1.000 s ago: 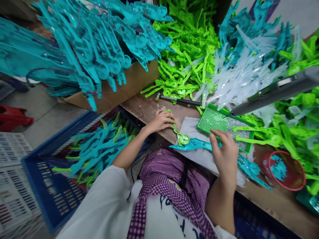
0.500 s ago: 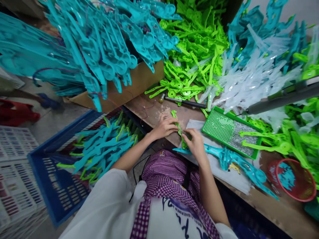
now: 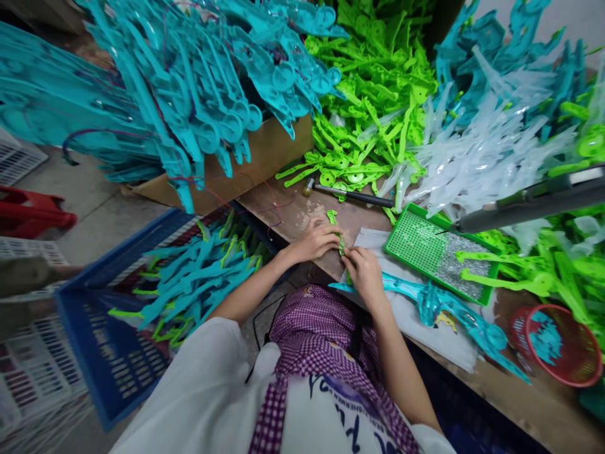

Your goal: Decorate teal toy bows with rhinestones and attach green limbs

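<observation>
My left hand [image 3: 317, 242] is closed around the upper part of a narrow bright green plastic piece [image 3: 332, 217], whose far end sticks out past the fingers. The fingers of my right hand [image 3: 365, 271] pinch the same piece lower down and hide part of it. Just right of that hand a long turquoise plastic part [image 3: 428, 301] lies on a white cloth [image 3: 456, 347]. A small green perforated tray [image 3: 416, 230] holding tiny silvery metal pieces stands beyond it.
A hammer [image 3: 352, 194] lies behind my hands. Green parts [image 3: 373, 120], translucent parts [image 3: 486, 151] and turquoise parts [image 3: 198, 88] are heaped around. A dark pen-shaped tool [image 3: 524, 205] hangs over the tray. A red basket [image 3: 562, 353] stands right, a blue crate [image 3: 101, 378] left.
My right hand's fingers have closed in nearer to my left hand on the green piece. The dark tool's tip sits slightly lower and further left. At far left, another person's limb has shifted.
</observation>
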`<state>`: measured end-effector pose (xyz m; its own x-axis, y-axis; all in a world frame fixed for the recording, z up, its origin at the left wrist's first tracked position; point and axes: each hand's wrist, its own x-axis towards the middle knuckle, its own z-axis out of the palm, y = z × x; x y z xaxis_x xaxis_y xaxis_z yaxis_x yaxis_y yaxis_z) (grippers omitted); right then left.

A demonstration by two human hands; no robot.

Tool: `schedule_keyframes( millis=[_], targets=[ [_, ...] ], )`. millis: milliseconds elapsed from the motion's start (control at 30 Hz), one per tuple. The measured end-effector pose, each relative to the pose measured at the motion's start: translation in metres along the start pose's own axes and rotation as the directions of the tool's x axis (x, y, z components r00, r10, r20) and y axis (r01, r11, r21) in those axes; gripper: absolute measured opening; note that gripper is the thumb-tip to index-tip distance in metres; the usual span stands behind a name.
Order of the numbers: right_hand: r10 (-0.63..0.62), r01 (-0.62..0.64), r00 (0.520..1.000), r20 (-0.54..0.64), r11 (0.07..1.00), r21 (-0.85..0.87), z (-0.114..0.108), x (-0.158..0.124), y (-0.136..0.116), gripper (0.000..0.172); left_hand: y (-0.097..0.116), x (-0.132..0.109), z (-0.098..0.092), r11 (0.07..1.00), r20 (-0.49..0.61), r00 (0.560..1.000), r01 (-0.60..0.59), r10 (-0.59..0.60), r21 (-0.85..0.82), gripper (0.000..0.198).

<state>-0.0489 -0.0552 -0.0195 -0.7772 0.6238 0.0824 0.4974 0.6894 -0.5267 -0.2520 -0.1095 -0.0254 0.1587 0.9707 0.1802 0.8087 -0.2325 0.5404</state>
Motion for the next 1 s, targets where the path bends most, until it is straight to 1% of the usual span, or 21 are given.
schedule_keyframes(
  millis=[100,267,400,500,567,667,733,833,933,1000],
  targets=[
    [-0.004,0.004,1.000,-0.005,1.000,-0.004,0.001,0.000,0.000,0.026,0.004,0.004,-0.002,0.997,0.018,0.999,0.046,-0.045,-0.055,0.021],
    [0.003,-0.002,1.000,0.006,0.998,-0.066,0.000,0.000,-0.004,0.025,0.009,0.009,-0.004,0.984,0.020,0.986,0.166,-0.165,-0.071,0.016],
    [-0.008,0.011,1.000,0.023,0.993,-0.122,0.000,-0.001,-0.006,0.029,0.003,0.012,-0.007,0.973,0.018,0.979,0.206,-0.205,-0.102,0.014],
    [-0.007,0.011,0.999,0.033,0.993,-0.114,0.000,-0.001,-0.005,0.029,-0.005,0.017,-0.012,0.972,0.011,0.979,0.204,-0.204,-0.116,0.017],
    [0.005,-0.002,0.999,0.035,0.995,-0.095,0.000,-0.001,-0.005,0.028,-0.013,0.023,-0.017,0.980,0.039,0.984,0.174,-0.171,-0.100,0.022],
    [0.021,-0.017,0.999,0.045,0.997,-0.078,-0.001,0.000,-0.004,0.028,-0.024,0.036,-0.025,0.996,0.152,0.986,0.074,-0.065,-0.058,0.022],
    [0.030,-0.025,0.998,0.064,0.996,-0.085,-0.002,0.002,-0.005,0.028,-0.030,0.046,-0.032,0.999,0.237,0.972,0.011,0.002,-0.053,0.020],
    [0.058,-0.043,0.992,0.110,0.991,-0.128,-0.005,0.005,-0.008,0.029,-0.036,0.062,-0.040,0.996,0.329,0.941,-0.054,0.075,-0.073,0.017],
    [0.078,-0.046,0.983,0.164,0.981,-0.188,-0.009,0.010,-0.011,0.033,-0.041,0.074,-0.044,0.986,0.391,0.908,-0.107,0.148,-0.125,0.012],
    [0.082,-0.035,0.976,0.200,0.973,-0.226,-0.012,0.012,-0.013,0.036,-0.045,0.080,-0.044,0.979,0.411,0.893,-0.124,0.182,-0.164,0.008]
  ],
)
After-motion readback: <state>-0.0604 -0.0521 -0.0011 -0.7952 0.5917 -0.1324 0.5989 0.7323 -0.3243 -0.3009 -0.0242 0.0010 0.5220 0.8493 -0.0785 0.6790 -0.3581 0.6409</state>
